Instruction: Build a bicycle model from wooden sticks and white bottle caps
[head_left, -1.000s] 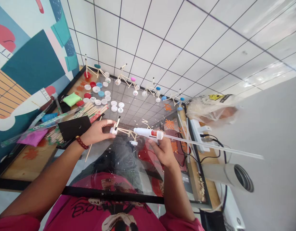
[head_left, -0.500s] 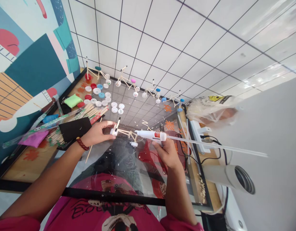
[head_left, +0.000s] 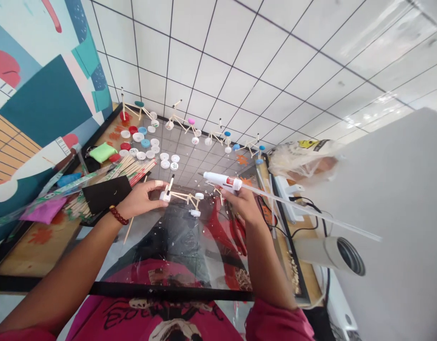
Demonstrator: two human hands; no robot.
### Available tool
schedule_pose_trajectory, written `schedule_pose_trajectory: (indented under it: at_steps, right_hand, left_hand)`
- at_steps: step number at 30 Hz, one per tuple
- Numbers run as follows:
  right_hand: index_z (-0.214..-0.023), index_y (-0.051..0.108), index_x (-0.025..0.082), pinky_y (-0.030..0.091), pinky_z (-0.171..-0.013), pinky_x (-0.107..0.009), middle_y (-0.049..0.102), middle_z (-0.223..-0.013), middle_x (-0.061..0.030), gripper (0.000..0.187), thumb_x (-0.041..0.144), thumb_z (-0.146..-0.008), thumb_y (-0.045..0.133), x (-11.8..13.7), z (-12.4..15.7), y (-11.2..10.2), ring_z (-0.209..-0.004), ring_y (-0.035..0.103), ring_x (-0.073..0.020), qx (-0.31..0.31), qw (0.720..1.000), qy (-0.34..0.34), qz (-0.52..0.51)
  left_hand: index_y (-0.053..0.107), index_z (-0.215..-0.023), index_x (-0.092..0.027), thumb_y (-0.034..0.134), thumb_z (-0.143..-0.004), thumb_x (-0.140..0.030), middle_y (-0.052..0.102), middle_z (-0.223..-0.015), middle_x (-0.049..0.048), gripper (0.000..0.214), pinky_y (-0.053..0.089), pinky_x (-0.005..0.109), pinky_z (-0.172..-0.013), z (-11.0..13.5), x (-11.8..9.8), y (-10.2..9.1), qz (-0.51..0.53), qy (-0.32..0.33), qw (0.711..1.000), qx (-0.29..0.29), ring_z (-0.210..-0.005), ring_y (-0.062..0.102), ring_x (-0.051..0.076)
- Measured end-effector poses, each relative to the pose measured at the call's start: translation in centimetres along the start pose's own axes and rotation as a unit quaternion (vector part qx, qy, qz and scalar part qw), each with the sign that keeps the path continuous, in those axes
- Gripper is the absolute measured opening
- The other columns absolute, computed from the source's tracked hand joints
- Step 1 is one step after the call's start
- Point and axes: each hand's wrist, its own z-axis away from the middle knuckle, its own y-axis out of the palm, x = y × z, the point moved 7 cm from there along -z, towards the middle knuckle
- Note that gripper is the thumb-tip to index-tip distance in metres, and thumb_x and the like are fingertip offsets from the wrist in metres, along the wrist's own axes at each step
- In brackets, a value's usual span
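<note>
My left hand point(head_left: 142, 199) pinches the white bottle-cap front wheel of a small stick-built tricycle point(head_left: 181, 195), over the glass tabletop. A black-tipped handlebar stick rises from its front, and two white caps sit at its rear end. My right hand point(head_left: 245, 201) is wrapped around a white hot glue gun point(head_left: 220, 180), its nozzle pointing left, above and apart from the rear caps. A long clear glue stick point(head_left: 310, 210) sticks out of the gun's back. Below the gun, red-handled pliers point(head_left: 237, 232) lie on the glass, partly hidden by my right forearm.
Several similar stick tricycles point(head_left: 218, 137) stand along the back edge. Loose bottle caps point(head_left: 145, 142) are grouped at the back left, behind bundled sticks point(head_left: 122, 168) and a black card point(head_left: 106, 194). At right are a power strip point(head_left: 288, 199), cables and a plastic bag point(head_left: 299, 161).
The glue gun has lifted up and away from the tricycle's rear, tilting slightly. Both rear caps now show. My left hand keeps its hold on the front wheel; the view has shifted slightly.
</note>
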Motion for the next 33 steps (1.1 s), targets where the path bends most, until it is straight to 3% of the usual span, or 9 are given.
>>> schedule_pose_trajectory:
  at_steps: [3,8,13,18,22,24,26,30,33]
  right_hand:
    - [-0.1,0.071,0.018,0.048,-0.077,-0.034,0.071,-0.089,-0.003,0.041,0.041,-0.067,0.076,-1.3,-4.2,-0.8,-0.079,0.06,-0.0191,-0.019,0.999,0.028,0.013]
    - [-0.099,0.07,0.015,0.048,-0.076,-0.034,0.07,-0.087,-0.0034,0.04,0.036,-0.065,0.069,-3.3,-10.0,0.7,-0.077,0.06,-0.0183,-0.008,0.998,0.055,0.007]
    - [-0.088,0.071,0.014,0.049,-0.081,-0.036,0.071,-0.08,-0.0024,0.028,0.029,-0.065,0.068,-4.9,-11.8,2.4,-0.073,0.06,-0.0181,-0.013,0.998,0.052,0.034]
    - [-0.091,0.07,0.014,0.05,-0.081,-0.035,0.072,-0.083,-0.0031,0.026,0.026,-0.069,0.069,-5.7,-12.1,2.5,-0.075,0.061,-0.0182,-0.024,0.996,0.046,0.072]
    - [-0.096,0.07,0.016,0.05,-0.086,-0.039,0.073,-0.095,-0.008,0.031,0.021,-0.065,0.074,-4.2,-9.8,0.8,-0.084,0.062,-0.0218,-0.062,0.991,0.03,0.115]
    - [-0.103,0.068,0.017,0.048,-0.09,-0.041,0.07,-0.108,-0.0111,0.035,0.02,-0.069,0.072,-2.7,-6.7,-0.3,-0.09,0.061,-0.0228,-0.11,0.984,0.005,0.142]
    - [-0.103,0.067,0.018,0.049,-0.085,-0.038,0.069,-0.1,-0.0093,0.024,0.025,-0.079,0.065,-0.4,-2.5,-0.6,-0.085,0.061,-0.0211,-0.167,0.965,-0.072,0.191]
    - [-0.096,0.067,0.022,0.051,-0.077,-0.03,0.07,-0.094,-0.004,0.01,0.026,-0.088,0.063,1.3,3.6,3.2,-0.077,0.061,-0.0157,-0.086,0.978,-0.136,0.13]
    - [-0.099,0.064,0.022,0.052,-0.078,-0.031,0.072,-0.107,-0.0057,0.02,0.026,-0.081,0.073,1.0,4.8,5.9,-0.078,0.061,-0.0153,-0.048,0.983,-0.146,0.102]
  left_hand:
    - [0.071,-0.118,-0.018,0.082,-0.063,-0.053,0.072,-0.123,0.0124,0.066,0.047,0.047,-0.108,-0.1,0.2,0.0,0.005,-0.004,1.0,0.001,-0.115,0.066,0.032]
    - [0.07,-0.117,-0.017,0.082,-0.063,-0.053,0.072,-0.124,0.0135,0.066,0.046,0.047,-0.108,-0.1,0.6,0.1,0.006,-0.015,1.0,0.002,-0.116,0.066,0.032]
    - [0.069,-0.117,-0.016,0.081,-0.065,-0.053,0.07,-0.126,0.0148,0.064,0.045,0.048,-0.109,-0.1,0.6,0.1,-0.003,-0.006,1.0,0.006,-0.118,0.065,0.032]
    - [0.069,-0.117,-0.017,0.08,-0.067,-0.053,0.07,-0.127,0.0149,0.063,0.045,0.05,-0.109,-0.1,0.3,0.1,-0.01,-0.001,1.0,0.011,-0.118,0.065,0.032]
    - [0.07,-0.117,-0.018,0.08,-0.066,-0.056,0.071,-0.127,0.0144,0.065,0.045,0.05,-0.11,-0.1,0.3,0.0,-0.018,0.0,1.0,0.011,-0.118,0.065,0.032]
    - [0.07,-0.118,-0.018,0.08,-0.066,-0.058,0.071,-0.126,0.0141,0.066,0.045,0.05,-0.11,-0.1,0.4,0.1,-0.017,-0.004,1.0,0.01,-0.118,0.066,0.032]
    - [0.07,-0.117,-0.018,0.08,-0.066,-0.058,0.071,-0.125,0.0135,0.066,0.045,0.049,-0.11,-0.1,0.5,0.1,-0.015,-0.005,1.0,0.009,-0.117,0.066,0.031]
    - [0.07,-0.116,-0.018,0.08,-0.066,-0.058,0.071,-0.125,0.0129,0.065,0.046,0.048,-0.109,-0.1,0.5,0.0,-0.016,-0.01,1.0,0.003,-0.117,0.066,0.032]
    - [0.07,-0.117,-0.017,0.081,-0.065,-0.058,0.07,-0.127,0.0145,0.067,0.044,0.051,-0.111,-0.1,0.5,0.1,-0.008,-0.019,1.0,0.006,-0.119,0.065,0.032]
